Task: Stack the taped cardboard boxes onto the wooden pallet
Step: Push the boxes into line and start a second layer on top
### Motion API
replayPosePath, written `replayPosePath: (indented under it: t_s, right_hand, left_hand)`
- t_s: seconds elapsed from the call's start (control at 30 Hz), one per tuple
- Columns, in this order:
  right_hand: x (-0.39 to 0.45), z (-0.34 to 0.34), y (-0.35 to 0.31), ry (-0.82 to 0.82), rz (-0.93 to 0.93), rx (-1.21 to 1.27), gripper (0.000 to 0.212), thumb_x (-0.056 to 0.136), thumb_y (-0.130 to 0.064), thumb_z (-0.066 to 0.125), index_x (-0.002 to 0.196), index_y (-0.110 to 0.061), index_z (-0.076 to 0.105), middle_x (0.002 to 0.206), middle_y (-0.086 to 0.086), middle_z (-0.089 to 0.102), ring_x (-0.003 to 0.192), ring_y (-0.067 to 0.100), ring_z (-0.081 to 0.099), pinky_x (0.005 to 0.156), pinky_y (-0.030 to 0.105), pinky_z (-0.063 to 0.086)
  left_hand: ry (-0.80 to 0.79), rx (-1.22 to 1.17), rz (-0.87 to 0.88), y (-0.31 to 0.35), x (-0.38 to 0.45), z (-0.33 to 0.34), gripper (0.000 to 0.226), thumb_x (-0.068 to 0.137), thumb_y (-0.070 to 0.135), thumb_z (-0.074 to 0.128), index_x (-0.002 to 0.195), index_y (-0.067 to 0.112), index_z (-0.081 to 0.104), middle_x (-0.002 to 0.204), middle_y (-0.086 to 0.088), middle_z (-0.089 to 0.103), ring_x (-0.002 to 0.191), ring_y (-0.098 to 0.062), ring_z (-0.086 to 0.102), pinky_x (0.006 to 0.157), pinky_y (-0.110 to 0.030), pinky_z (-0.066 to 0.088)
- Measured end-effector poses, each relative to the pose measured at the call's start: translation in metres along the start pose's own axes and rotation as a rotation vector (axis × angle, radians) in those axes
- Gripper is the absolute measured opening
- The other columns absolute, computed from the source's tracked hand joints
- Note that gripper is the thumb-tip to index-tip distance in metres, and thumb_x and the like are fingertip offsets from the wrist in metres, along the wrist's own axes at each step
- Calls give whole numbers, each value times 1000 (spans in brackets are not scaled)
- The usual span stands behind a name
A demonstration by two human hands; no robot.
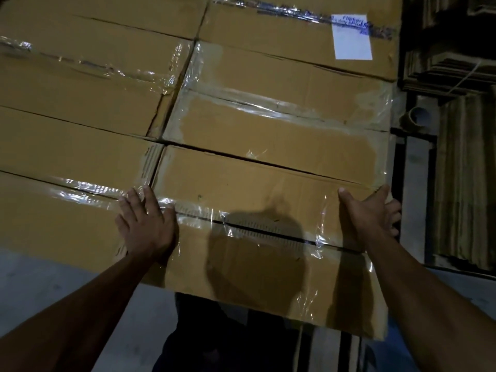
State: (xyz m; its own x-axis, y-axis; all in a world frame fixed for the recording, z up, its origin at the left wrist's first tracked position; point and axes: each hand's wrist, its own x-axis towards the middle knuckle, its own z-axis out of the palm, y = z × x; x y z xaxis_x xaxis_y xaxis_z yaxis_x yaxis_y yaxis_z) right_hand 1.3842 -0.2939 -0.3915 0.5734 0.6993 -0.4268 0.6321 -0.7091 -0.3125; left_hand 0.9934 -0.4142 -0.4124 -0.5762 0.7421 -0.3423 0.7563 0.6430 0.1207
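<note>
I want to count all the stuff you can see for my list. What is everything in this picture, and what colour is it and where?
near box: one, brown with clear tape, front right of the stack, under both hands.
other taped cardboard boxes: at least four more, brown, packed edge to edge behind and to the left.
white label: one, white with blue print, on the far right box.
tape roll: one, brownish, right of the stack.
flattened cardboard: a dark brown pile, far right.
floor: grey, bottom left.
left hand: one, fingers flat on the near box's left edge.
right hand: one, fingers curled over the near box's right edge.
</note>
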Motion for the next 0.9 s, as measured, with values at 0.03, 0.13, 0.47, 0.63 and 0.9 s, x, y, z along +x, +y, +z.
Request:
replayPosePath:
  t_s: [0.03,0.13,0.47,0.63,0.9]
  right_hand:
    - [0,0,-1,2,-3,-3,107,77,-69,68,156,-27,9,157,18,15,143,39,18,111,59,21]
    - [-1,1,-3,7,5,-7,106,77,-68,68,156,-26,10,157,18,16,143,40,18,112,60,21]
    - [0,4,-4,31,-6,-22,107,77,-68,68,156,-22,13,157,19,17,144,39,17,112,62,21]
    - [2,10,-4,36,-4,-47,109,77,-70,67,156,-22,10,157,20,16,143,40,18,112,60,23]
    - [-10,17,1,-5,-21,-174,99,91,-73,41,158,-22,-10,164,18,-13,152,34,-9,119,56,0]
  left_hand:
    - [4,6,0,-1,0,1,71,99,54,20,156,18,-1,163,-15,-6,149,-32,-10,118,-53,-2]
    - [15,1,-3,0,0,2,73,96,55,17,156,18,0,163,-15,-5,149,-33,-9,117,-53,-2]
    - [45,-43,-20,0,1,4,75,93,55,14,157,18,3,163,-15,-2,150,-34,-7,117,-54,-3]
    - [52,-22,-18,-3,4,5,76,92,57,12,157,18,4,163,-15,-1,150,-34,-5,117,-54,-2]
    - [-24,-24,1,-4,6,-6,68,102,50,27,157,18,0,163,-15,-5,149,-33,-9,118,-52,-4]
